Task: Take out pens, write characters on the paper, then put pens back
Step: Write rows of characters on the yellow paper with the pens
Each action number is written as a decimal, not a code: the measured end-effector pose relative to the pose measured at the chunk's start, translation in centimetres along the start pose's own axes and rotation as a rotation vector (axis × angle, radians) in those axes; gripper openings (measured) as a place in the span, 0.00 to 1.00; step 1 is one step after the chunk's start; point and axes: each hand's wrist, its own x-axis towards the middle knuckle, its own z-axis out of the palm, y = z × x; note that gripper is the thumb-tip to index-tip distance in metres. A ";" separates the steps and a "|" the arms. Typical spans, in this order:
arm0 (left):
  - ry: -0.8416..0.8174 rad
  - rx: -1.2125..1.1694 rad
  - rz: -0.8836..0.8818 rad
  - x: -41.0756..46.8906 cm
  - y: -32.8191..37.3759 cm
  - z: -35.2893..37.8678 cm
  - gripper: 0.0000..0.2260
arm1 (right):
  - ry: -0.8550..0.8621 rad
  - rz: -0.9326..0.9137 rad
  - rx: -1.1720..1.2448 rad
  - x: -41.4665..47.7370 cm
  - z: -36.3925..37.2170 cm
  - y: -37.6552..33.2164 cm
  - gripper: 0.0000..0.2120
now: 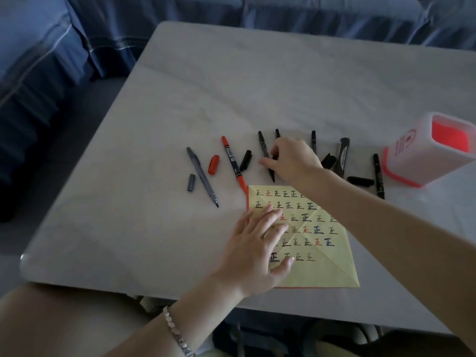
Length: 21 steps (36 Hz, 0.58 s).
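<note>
Closest to the camera, a bracelet [177, 333] is sitting on the left wrist. The left hand [257, 243] is lying flat on the yellow paper [322, 269], with its fingers straight and spread. It is pressing the paper down and is not gripping anything. The paper is lying on the tabletop [180, 99], near the front edge. Rows of the same character, in black, red and blue, are filling most of it. Only the bottom part is bare. So I think the writing is nearly done, or done.

Just past the paper, the pens are lying in a loose row. A grey pen [202, 176] and its grey cap [191, 182] are resting on the left. Next come a red cap [213, 164], a red pen [233, 163] and a black cap [245, 160]. The right hand [291, 161] is reaching over the paper to the middle of the row. Its fingers are curling round a thin black pen [265, 153], which is lying on the tabletop or very close to it. I cannot tell if the person is picking it up or setting it down. More black pens and caps are lying to the right, with a thick black marker [342, 155] among them.

Farther right, the pink pen holder [412, 155] is standing near the edge. No pens are showing inside it. So taking the pens out looks done. Capping the pens and putting them back looks like the part that is left.

A blue sofa [77, 34] is sitting behind the tabletop.
</note>
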 end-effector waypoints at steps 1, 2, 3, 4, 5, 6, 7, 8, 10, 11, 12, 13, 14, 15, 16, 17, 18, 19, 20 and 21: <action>-0.001 0.005 0.000 0.0 0.0 0.0 0.23 | 0.017 -0.016 -0.006 -0.2 -0.1 -0.2 0.17; -0.003 0.011 0.001 -0.1 0.0 0.0 0.23 | 0.026 -0.037 -0.010 -0.2 -0.2 -0.5 0.15; -0.006 0.019 0.006 -0.1 0.0 0.0 0.23 | 0.022 -0.061 -0.006 -0.2 -0.2 -0.9 0.13; -0.016 0.028 0.011 0.0 0.0 -0.2 0.24 | 0.004 -0.087 0.010 -0.1 -0.3 -1.4 0.11; -0.031 0.041 0.017 0.0 0.0 -0.4 0.24 | -0.028 -0.112 0.028 0.0 -0.3 -1.9 0.09; -0.054 0.059 0.022 0.0 -0.1 -0.6 0.26 | -0.068 -0.128 0.042 0.2 -0.3 -2.3 0.09; -0.079 0.076 0.024 0.0 -0.2 -0.9 0.27 | -0.109 -0.136 0.046 0.4 -0.3 -2.8 0.09; -0.102 0.086 0.022 -0.1 -0.4 -1.1 0.29 | -0.145 -0.136 0.047 0.5 -0.2 -3.3 0.10; -0.102 0.102 0.024 -0.5 -0.9 -1.5 0.30 | -0.208 -0.121 0.020 0.9 0.1 -4.2 0.14; -0.099 0.118 0.028 -0.7 -1.2 -1.6 0.29 | -0.226 -0.114 -0.016 1.1 0.4 -4.6 0.16; -0.096 0.137 0.030 -1.0 -1.5 -1.6 0.29 | -0.232 -0.104 -0.061 1.2 0.8 -4.9 0.18; -0.090 0.149 0.031 -1.3 -1.8 -1.6 0.29 | -0.227 -0.098 -0.098 1.3 1.0 -5.2 0.19; -0.083 0.154 0.032 -1.6 -2.1 -1.6 0.28 | -0.214 -0.095 -0.119 1.4 1.3 -5.4 0.17; -0.078 0.149 0.033 -1.9 -2.4 -1.6 0.28 | -0.201 -0.086 -0.130 1.4 1.5 -5.5 0.16; -0.076 0.135 0.030 -2.1 -2.6 -1.6 0.28 | -0.193 -0.069 -0.136 1.4 1.6 -5.6 0.16; -0.076 0.120 0.026 -2.3 -2.7 -1.6 0.28 | -0.188 -0.049 -0.135 1.3 1.7 -5.7 0.18; -0.076 0.109 0.023 -2.3 -2.8 -1.6 0.28 | -0.186 -0.031 -0.133 1.2 1.8 -5.8 0.21; -0.075 0.100 0.020 -2.3 -2.8 -1.6 0.28 | -0.183 -0.016 -0.129 1.2 1.9 -5.9 0.22; -0.073 0.091 0.017 -2.3 -2.8 -1.6 0.28 | -0.179 -0.004 -0.127 1.1 1.9 -5.9 0.23; -0.069 0.084 0.015 -2.2 -2.7 -1.6 0.28 | -0.175 0.007 -0.119 1.0 1.9 -5.9 0.22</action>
